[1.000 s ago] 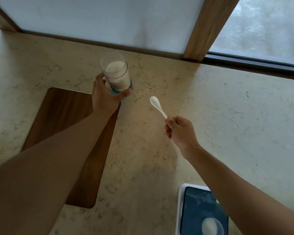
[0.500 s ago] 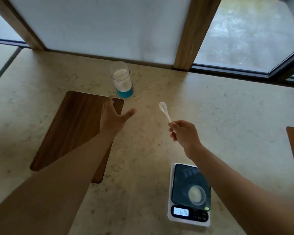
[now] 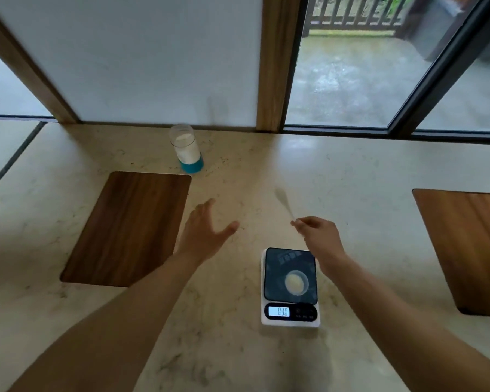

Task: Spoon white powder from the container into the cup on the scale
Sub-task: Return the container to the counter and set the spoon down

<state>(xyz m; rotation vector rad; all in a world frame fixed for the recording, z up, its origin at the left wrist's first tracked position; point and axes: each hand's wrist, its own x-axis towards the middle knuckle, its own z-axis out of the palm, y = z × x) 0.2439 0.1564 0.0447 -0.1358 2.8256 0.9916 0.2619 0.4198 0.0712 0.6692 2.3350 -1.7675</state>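
Tabletop (image 3: 351,176) pale veined stone, smooth with soft sheen; two inset boards (image 3: 128,227) dark wood grain, matt; container (image 3: 186,147) clear plastic or glass, matt teal base; scale (image 3: 291,287) glossy dark glass top, white plastic body; spoon (image 3: 284,200) white, blurred.

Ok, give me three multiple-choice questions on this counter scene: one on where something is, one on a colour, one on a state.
1. Where is the cup?
A. on the scale
B. on a wooden board
C. in the left hand

2. What colour is the container's base?
A. red
B. teal blue
C. black

3. What is the left hand doing?
A. gripping the container
B. holding the spoon
C. open, holding nothing

Answers:
1 A, it sits on the scale platform.
2 B, the container has a teal foot.
3 C, fingers spread; the right hand holds the spoon.
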